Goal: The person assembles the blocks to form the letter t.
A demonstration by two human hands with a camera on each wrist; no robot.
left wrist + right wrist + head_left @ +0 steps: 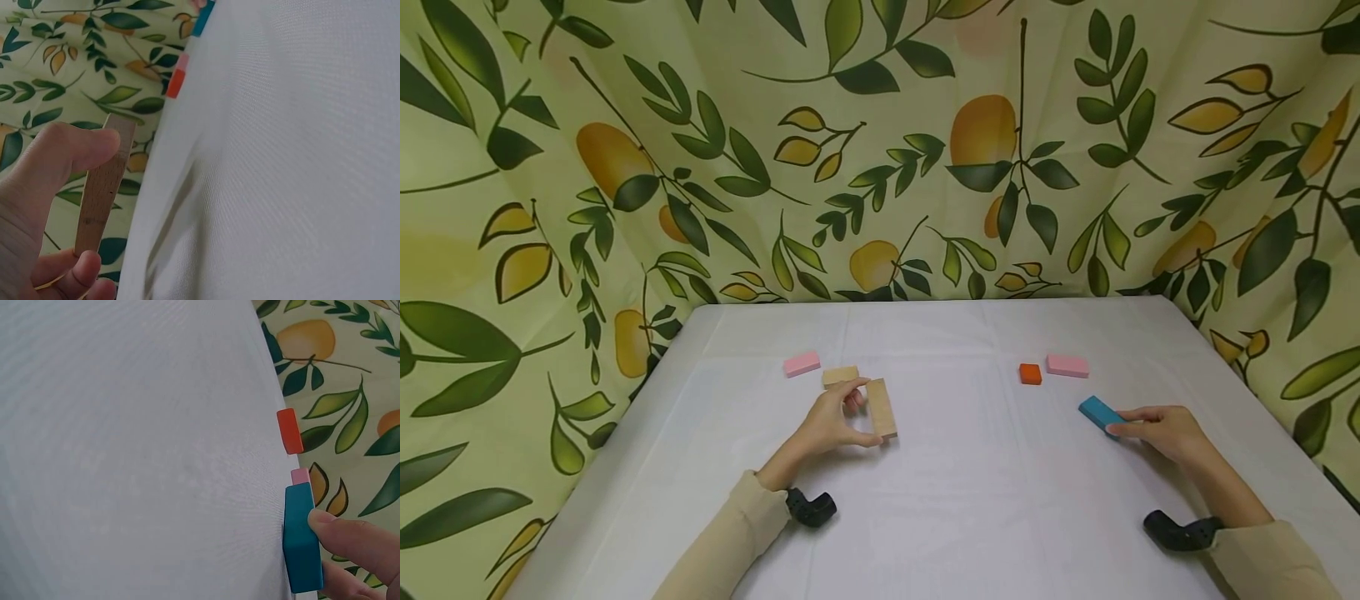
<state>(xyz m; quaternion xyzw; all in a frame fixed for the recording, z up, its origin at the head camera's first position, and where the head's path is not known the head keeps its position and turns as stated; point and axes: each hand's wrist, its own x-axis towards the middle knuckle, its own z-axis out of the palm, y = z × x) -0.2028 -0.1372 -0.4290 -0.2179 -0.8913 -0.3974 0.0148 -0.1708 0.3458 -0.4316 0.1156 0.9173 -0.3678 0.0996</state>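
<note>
My left hand (831, 421) pinches a plain wooden block (882, 408) by its two ends, thumb at the near end and fingers at the far one. In the left wrist view the same wooden block (103, 187) spans between thumb and fingers, over the cloth. On the right, my right hand (1165, 429) grips a blue block (1102, 414) at its near end. The right wrist view shows the thumb on one side of the blue block (301, 540), which is close over the white cloth. Another wooden block (840, 376) lies just beyond the left fingers.
A pink block (802, 364) lies at the back left. At the back right are a small orange-red block (1031, 374) and a second pink block (1067, 366), side by side. White cloth covers the table (955, 500); a leaf-patterned curtain (910, 167) hangs behind it.
</note>
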